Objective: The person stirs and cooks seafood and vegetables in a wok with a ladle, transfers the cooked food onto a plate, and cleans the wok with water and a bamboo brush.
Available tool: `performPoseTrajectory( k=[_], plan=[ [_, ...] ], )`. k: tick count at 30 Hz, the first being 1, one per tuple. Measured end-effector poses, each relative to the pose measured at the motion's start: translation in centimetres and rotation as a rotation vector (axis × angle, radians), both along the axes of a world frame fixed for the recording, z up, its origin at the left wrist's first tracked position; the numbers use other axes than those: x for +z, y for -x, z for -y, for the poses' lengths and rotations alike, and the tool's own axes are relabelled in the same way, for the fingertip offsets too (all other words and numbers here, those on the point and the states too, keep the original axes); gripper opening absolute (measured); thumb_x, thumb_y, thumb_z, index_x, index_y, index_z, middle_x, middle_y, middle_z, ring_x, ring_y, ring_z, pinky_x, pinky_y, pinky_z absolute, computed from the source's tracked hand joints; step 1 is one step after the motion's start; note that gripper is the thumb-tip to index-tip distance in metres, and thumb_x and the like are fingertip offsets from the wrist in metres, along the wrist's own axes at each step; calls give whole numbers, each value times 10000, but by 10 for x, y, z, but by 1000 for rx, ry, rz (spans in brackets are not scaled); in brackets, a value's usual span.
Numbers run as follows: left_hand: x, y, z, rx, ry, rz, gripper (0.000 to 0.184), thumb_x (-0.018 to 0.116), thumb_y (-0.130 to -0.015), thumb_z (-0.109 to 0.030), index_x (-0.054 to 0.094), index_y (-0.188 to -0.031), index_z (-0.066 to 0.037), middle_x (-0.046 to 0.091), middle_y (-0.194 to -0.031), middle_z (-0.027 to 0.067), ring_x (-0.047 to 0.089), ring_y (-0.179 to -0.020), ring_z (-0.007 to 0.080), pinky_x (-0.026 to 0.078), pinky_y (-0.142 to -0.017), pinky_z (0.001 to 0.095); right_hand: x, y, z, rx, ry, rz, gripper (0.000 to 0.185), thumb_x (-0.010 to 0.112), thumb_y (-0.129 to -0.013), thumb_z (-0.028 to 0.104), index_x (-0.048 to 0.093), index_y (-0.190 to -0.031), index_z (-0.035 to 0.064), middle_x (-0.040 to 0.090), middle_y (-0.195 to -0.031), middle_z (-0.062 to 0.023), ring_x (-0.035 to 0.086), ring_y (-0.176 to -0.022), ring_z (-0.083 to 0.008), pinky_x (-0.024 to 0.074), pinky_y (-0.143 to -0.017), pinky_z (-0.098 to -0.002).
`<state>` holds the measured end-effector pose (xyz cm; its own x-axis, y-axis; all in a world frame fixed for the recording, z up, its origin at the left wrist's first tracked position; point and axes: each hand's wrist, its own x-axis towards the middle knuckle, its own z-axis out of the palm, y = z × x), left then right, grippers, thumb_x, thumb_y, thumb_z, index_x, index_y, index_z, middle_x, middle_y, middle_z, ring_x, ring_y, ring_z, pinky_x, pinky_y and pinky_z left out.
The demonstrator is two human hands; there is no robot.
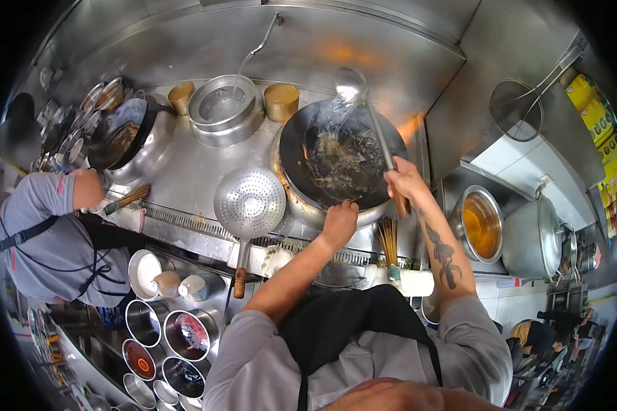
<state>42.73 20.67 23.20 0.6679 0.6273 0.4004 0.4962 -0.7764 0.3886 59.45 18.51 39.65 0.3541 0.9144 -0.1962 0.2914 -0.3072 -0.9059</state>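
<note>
My right hand [406,179] is closed round the wooden handle of a ladle [378,127]. The ladle's bowl is over the far rim of a black wok [296,145], and pale liquid or steam shows just below it. Dark, glossy food [343,161] with lighter bits lies in the wok; its kind is unclear. At the near rim, my left hand [341,222] is closed, its fingertips on the wok's edge. Left of the wok rests a perforated strainer [249,204] with a wooden handle. A bamboo brush [389,243] stands below the wok's right side.
Flames [410,129] rise at the wok's right. A metal pot [226,113] sits under a tap, beside a tin [281,103]. To the right is a bowl of amber liquid [482,225]. Sauce containers [187,335] stand lower left. A co-worker [58,236] is at the left by another wok [127,133].
</note>
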Motion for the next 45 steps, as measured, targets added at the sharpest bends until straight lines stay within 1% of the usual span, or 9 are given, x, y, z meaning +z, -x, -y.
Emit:
performPoseTrajectory(
  k=[6, 11, 18, 24, 28, 29, 32, 35, 45],
  plan=[
    [33, 25, 5, -112, 13, 341, 117, 595, -811, -59, 580, -915, -6, 567, -877, 172, 584, -754, 360, 476, -666, 453, -16, -40, -8, 87, -202, 354, 567, 531, -834, 91, 358, -1343, -89, 562, -683, -86, 558, -515, -148, 458, -477, -303],
    [62, 97, 27, -125, 234, 466, 107, 595, -819, -37, 550, -912, -6, 527, -852, 172, 547, -800, 372, 441, -685, 465, -29, -13, -92, 162, -190, 499, 184, 519, -830, 51, 512, -999, -19, 512, -614, -52, 528, -426, -139, 413, -402, -301],
    [50, 210, 50, 252, 347, 521, 56, 631, -860, -49, 589, -873, -14, 594, -775, 165, 598, -711, 365, 479, -619, 403, -39, 104, -260, 304, -110, 283, 200, 567, -793, 113, 571, -883, -66, 594, -615, -147, 600, -466, -232, 464, -456, -360],
    [54, 282, 90, 552, 540, 497, 72, 645, -869, -75, 606, -874, -15, 629, -762, 176, 636, -672, 338, 492, -590, 377, -90, 192, -366, 357, 6, 549, 196, 566, -804, 140, 602, -795, -53, 604, -588, -166, 578, -457, -244, 454, -444, -393],
    [41, 307, 113, 700, 609, 527, 81, 657, -859, -77, 616, -891, -15, 634, -772, 176, 647, -682, 330, 499, -590, 379, -120, 225, -398, 479, 69, 47, 158, 568, -749, 116, 620, -698, -25, 606, -602, -131, 621, -580, -278, 472, -552, -389],
    [45, 310, 115, 699, 577, 527, 89, 659, -856, -77, 618, -901, -12, 638, -794, 172, 646, -687, 329, 502, -599, 375, -118, 234, -423, 442, 402, -2, 124, 575, -755, 112, 609, -662, 36, 583, -586, -106, 583, -547, -226, 459, -542, -350],
    [44, 311, 113, 676, 570, 534, 92, 660, -852, -71, 618, -905, -8, 635, -816, 175, 643, -701, 334, 501, -605, 371, -107, 218, -415, 382, 449, -1207, 87, 568, -779, 96, 546, -718, 37, 521, -685, -40, 555, -576, -138, 399, -513, -310],
    [50, 308, 104, 600, 543, 528, 101, 667, -843, -64, 618, -910, -6, 627, -818, 172, 637, -726, 334, 498, -619, 369, -114, 201, -403, 388, 205, -1712, 99, 530, -793, 61, 491, -844, -15, 500, -732, -27, 561, -585, -130, 383, -511, -282],
    [89, 260, 80, 179, 440, 506, 75, 650, -847, -24, 614, -907, 3, 576, -760, 131, 578, -651, 262, 460, -592, 337, -9, 126, -232, 451, 121, -1790, 439, 473, -873, 55, 315, -1224, -155, 487, -850, -55, 552, -579, -98, 398, -480, -265]
  ],
)
